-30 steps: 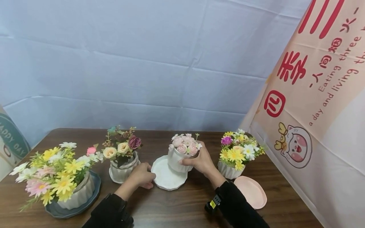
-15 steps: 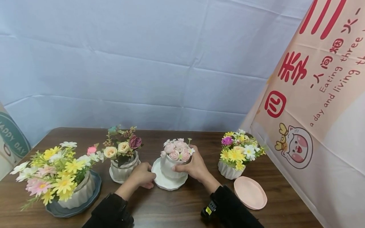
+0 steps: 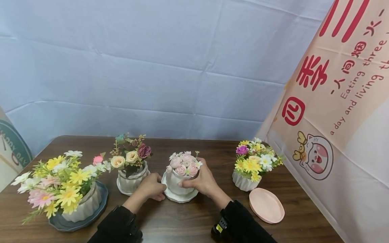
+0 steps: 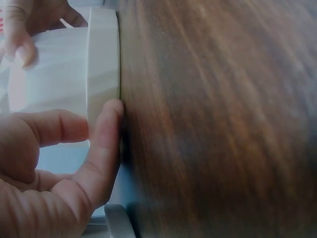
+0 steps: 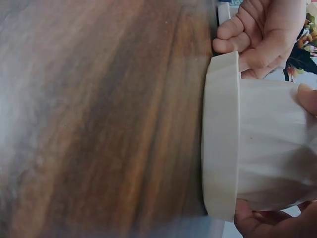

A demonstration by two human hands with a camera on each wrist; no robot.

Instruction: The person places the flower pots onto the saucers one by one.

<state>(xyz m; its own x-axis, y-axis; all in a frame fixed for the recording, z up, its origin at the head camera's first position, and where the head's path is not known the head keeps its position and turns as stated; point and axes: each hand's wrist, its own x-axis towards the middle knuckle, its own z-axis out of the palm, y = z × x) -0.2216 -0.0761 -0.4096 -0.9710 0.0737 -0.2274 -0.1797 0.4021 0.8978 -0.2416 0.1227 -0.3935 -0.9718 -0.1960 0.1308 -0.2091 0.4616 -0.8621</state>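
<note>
A white flowerpot with pale pink roses [image 3: 182, 164] stands upright on a white scalloped saucer [image 3: 180, 199] in the middle of the table. My right hand [image 3: 204, 180] grips the pot from its right side, thumb across the front and fingers behind. At the saucer's left edge, my left hand [image 3: 152, 188] pinches the rim between thumb and finger. In the left wrist view, the left thumb and finger meet the saucer's wall [image 4: 104, 59] close over the wood. The pot's white side [image 5: 272, 144] rises straight from the saucer in the right wrist view.
Left of centre stands a pot of cream and purple roses [image 3: 132, 180] on a white saucer. A pot of yellow daisies [image 3: 86, 206] sits on a blue-grey saucer [image 3: 104, 199] at far left. To the right are another flowerpot [image 3: 245, 182] and a pink saucer [image 3: 266, 206].
My right hand has carried the pot of pink roses leftward, from the saucer's right side to its middle. The left hand has stayed at the saucer's rim.
</note>
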